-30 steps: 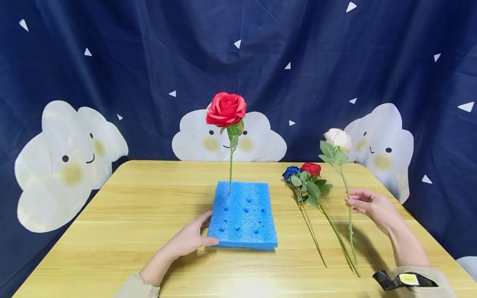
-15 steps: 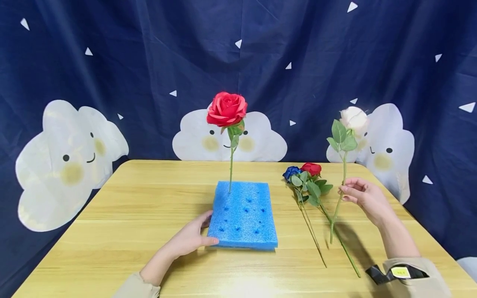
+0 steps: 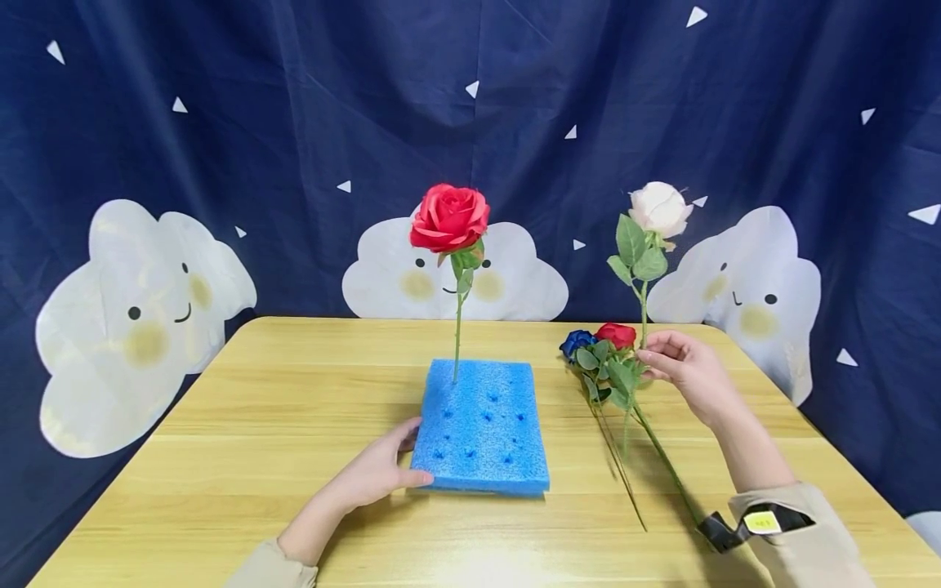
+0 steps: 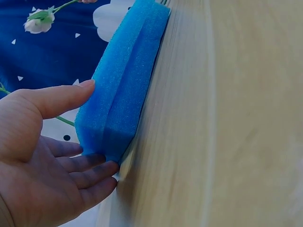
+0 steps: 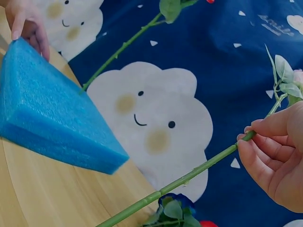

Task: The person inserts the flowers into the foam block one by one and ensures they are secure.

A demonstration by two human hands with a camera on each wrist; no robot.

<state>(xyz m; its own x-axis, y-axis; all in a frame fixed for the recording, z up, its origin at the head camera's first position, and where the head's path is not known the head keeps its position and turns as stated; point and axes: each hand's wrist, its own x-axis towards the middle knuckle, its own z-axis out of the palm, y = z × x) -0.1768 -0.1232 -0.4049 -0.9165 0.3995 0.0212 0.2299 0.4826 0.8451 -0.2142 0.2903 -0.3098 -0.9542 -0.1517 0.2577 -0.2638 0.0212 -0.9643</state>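
Observation:
My right hand [image 3: 691,374] pinches the green stem of a white rose [image 3: 659,209] between thumb and fingertips and holds it upright above the right side of the table. In the right wrist view the stem [image 5: 189,174] slants down-left, past the pinching fingertips. At a blue foam block [image 3: 485,437], my left hand [image 3: 373,472] steadies the near left corner, thumb on the front edge and fingers along the left side. Small holes dot the block's top. One red rose [image 3: 450,219] stands upright in the foam near its far left corner.
On the wooden table [image 3: 294,384], right of the block, lie a blue rose [image 3: 577,344] and a second red rose [image 3: 616,335], blooms away from me. The white rose's stem overlaps their leaves in the head view. A dark blue curtain [image 3: 412,106] with clouds hangs behind.
My right hand has lifted the white rose and carried it left and away from me, over the lying flowers, its stem now more upright. My left hand stays on the foam block.

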